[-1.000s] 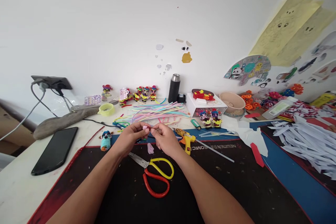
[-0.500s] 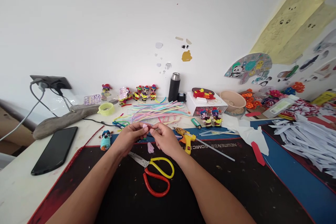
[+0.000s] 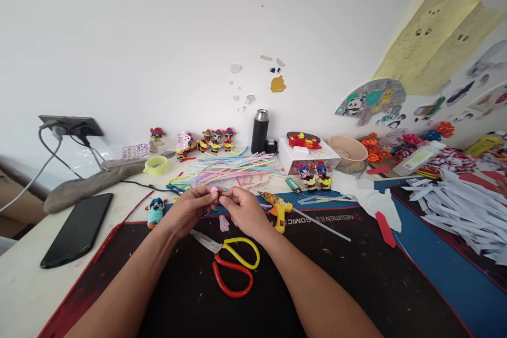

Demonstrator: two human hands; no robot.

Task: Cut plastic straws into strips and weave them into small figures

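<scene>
My left hand (image 3: pixel 195 208) is closed, pinching a small pink fuzzy piece (image 3: pixel 214 190) between thumb and fingers. Right beside it, my right hand (image 3: pixel 244 209) is closed too, its fingertips meeting the left ones. What the right fingers grip is mostly hidden; a bit of dark red shows between the hands. Just below them a second pink fuzzy piece (image 3: pixel 224 223) lies on the black mat (image 3: pixel 317 274). Scissors (image 3: pixel 216 247) with one red and one yellow handle rest under my wrists. A yellow glue gun (image 3: pixel 280 211) lies right of my right hand.
Pastel pipe cleaners (image 3: pixel 241 166) are heaped behind my hands. A black phone (image 3: pixel 77 229) and a small blue figure (image 3: pixel 156 213) are on the left. Farther back stand a black flask (image 3: pixel 260 132) and a white box (image 3: pixel 309 156). White paper strips (image 3: pixel 463 216) pile up at right.
The whole view has shifted slightly, so everything sits a little farther left. Both hands keep almost the same pinch, fingertips together.
</scene>
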